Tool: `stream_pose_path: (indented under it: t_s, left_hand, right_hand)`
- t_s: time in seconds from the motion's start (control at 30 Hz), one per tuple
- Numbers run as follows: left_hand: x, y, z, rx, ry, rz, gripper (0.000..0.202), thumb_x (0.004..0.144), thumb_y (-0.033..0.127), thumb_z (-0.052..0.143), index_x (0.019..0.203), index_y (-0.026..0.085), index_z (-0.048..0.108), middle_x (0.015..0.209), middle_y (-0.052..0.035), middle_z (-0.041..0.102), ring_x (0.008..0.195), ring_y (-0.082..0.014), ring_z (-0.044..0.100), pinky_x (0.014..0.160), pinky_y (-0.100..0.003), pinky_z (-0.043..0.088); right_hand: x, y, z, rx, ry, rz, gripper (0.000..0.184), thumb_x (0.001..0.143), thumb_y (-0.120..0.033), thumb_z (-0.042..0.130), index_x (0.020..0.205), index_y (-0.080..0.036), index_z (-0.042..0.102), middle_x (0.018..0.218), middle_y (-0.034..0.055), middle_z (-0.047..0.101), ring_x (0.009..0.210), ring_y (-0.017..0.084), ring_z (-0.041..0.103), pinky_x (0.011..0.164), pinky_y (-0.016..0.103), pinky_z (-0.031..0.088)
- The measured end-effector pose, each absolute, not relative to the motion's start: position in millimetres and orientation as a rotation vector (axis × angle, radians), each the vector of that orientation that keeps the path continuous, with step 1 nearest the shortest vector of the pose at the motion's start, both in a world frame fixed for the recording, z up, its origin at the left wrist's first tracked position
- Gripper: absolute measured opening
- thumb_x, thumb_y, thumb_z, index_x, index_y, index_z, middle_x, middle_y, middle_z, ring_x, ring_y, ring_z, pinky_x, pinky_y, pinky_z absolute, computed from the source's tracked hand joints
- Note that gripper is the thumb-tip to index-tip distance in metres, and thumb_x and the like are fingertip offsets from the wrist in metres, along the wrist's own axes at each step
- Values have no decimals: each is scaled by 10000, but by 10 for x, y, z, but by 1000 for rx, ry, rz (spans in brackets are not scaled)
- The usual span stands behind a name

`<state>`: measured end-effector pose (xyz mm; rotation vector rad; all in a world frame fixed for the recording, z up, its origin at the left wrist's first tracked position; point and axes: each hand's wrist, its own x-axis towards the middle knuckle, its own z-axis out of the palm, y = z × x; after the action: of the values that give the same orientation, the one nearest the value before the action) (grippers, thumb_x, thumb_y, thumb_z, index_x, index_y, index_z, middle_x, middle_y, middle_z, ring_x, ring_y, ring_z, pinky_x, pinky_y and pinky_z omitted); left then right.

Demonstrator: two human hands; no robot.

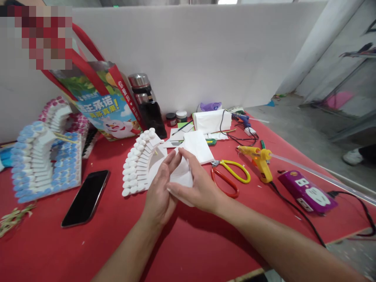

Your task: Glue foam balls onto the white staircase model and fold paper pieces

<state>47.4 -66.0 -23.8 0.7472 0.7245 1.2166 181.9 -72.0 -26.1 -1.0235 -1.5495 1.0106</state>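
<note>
A thin, soft white sheet (182,175), which looks like tissue paper, is between my two hands in the middle of the view. My right hand (202,186) is closed on it, thumb in front and fingers behind. My left hand (161,192) presses against the sheet from the other side, its fingertips close to those of the right. Part of the sheet is hidden by the fingers. Just left of my hands stands a curved white model (136,168) edged with rows of round white discs. A stack of white paper (198,147) lies right behind my fingers.
Scissors (227,176) with red and yellow handles, a yellow glue gun (260,160) and a purple power box (307,192) sit to the right, with cords. On the left are a phone (85,198), a blue-disc model (35,164), a shopping bag (108,105) and a thermos (148,105).
</note>
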Motion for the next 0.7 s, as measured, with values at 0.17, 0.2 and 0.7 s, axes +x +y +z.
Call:
stream_pose_path:
  t_s: [0.17, 0.2, 0.7]
  left_hand:
    - [411, -581, -234, 770, 688, 1287, 349, 1034, 407, 566, 1347, 268, 632, 1577, -53, 544, 1489, -265, 465, 1216, -439, 429]
    - [389, -558, -239, 764, 700, 1304, 335, 1031, 396, 575, 1330, 263, 644, 1560, -47, 564, 1493, -252, 459, 1219, -409, 425]
    - [323, -551, -334, 791, 841, 1023, 511, 864, 384, 799, 1308, 169, 668, 1213, -129, 772, 1145, -297, 732, 994, -404, 600]
  right_hand:
    - [1997, -575, -233, -1000, -1122, 1314, 762, 778, -162, 651, 1489, -280, 405, 1170, 57, 704, 833, 186, 704, 757, 349, 568]
    - [2051, -531, -241, -1017, -1054, 1346, 748, 749, -142, 650, 1456, -266, 439, 1052, 24, 716, 729, 161, 671, 696, 322, 544]
    - [2388, -363, -194, -804, -899, 1389, 771, 689, -84, 701, 1423, -258, 546, 870, -43, 716, 686, 125, 622, 610, 244, 458]
